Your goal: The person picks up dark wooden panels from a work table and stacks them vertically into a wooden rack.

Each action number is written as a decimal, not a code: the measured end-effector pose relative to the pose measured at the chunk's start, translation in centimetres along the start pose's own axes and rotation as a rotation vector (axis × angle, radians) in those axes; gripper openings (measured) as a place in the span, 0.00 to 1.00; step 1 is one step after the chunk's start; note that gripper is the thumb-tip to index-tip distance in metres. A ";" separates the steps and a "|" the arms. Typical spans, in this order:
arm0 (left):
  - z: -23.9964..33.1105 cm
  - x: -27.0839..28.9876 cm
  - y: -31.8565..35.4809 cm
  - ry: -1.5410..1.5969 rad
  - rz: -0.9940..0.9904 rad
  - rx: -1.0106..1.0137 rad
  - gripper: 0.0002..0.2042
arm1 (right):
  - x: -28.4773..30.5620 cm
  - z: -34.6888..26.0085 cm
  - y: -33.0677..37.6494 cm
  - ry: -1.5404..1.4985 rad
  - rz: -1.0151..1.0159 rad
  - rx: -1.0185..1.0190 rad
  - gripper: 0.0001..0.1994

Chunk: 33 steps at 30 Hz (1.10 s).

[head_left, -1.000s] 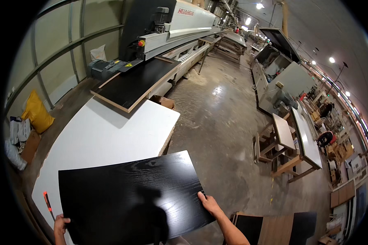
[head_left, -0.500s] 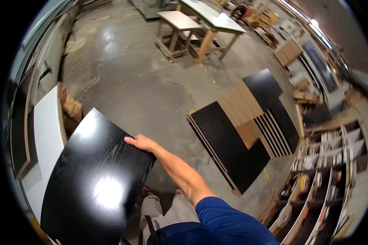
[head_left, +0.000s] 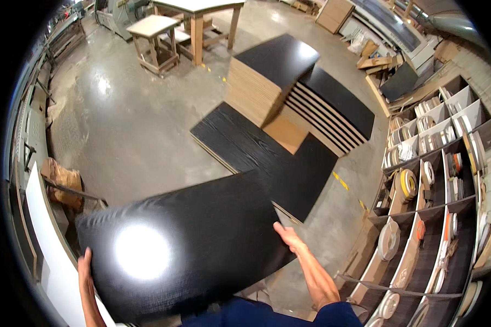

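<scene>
A black wood-grain panel (head_left: 202, 229) spans the space in front of my body, with a bright glare on its left half. My left hand (head_left: 85, 264) grips its left edge, and my right hand (head_left: 290, 238) grips its right edge; the fingers beneath are hidden. Beyond it, a low stack topped by a black panel (head_left: 245, 136) lies near the floor, partly covered by the panel I hold. Behind that stand a tall stack of black-topped boards (head_left: 275, 60) with tan edges and another stack with striped edges (head_left: 338, 103).
Shelves with rolls of edge banding (head_left: 420, 191) line the right side. A white panel (head_left: 52, 245) leans at my left, beside a brown wrapped bundle (head_left: 63, 182). A small wooden stand (head_left: 154, 27) and a white-topped table (head_left: 196, 6) are farther off on the concrete floor (head_left: 131, 131).
The panel has swung from upright at my left to a flatter position across my front. My left hand now shows on its edge, and my view has turned right.
</scene>
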<state>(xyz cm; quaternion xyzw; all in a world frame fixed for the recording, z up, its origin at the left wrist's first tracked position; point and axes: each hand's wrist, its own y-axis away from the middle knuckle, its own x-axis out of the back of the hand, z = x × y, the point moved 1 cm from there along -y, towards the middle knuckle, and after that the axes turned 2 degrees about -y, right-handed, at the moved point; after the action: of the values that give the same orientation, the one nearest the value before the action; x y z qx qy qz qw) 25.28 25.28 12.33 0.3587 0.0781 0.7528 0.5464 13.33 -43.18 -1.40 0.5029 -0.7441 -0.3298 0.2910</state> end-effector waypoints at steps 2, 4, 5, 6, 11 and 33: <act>1.3 -7.4 0.1 0.066 -0.184 0.022 0.27 | 7.2 2.2 0.1 -0.076 0.062 0.023 0.31; 1.2 -14.4 0.4 0.066 -0.164 0.029 0.25 | 13.7 3.5 -0.2 -0.079 0.123 0.028 0.32; 2.3 -18.3 1.1 0.057 -0.208 0.057 0.24 | 16.9 4.1 -0.4 -0.052 0.170 0.011 0.32; 3.1 -21.6 2.8 0.044 -0.252 0.097 0.23 | 20.5 4.6 -0.3 -0.077 0.170 -0.053 0.32; -1.1 -34.0 3.5 -0.024 -0.235 0.191 0.26 | 32.0 3.2 -1.8 0.011 0.241 -0.102 0.34; -19.1 -79.5 13.3 0.179 0.100 0.500 0.31 | 64.9 0.1 -50.6 0.317 0.226 -0.043 0.44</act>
<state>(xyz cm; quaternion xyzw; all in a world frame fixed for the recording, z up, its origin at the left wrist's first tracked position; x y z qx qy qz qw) 14.74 -44.55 -30.97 0.4181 0.2918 0.7649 0.3938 20.32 -118.17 -34.47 0.4555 -0.7335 -0.2276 0.4502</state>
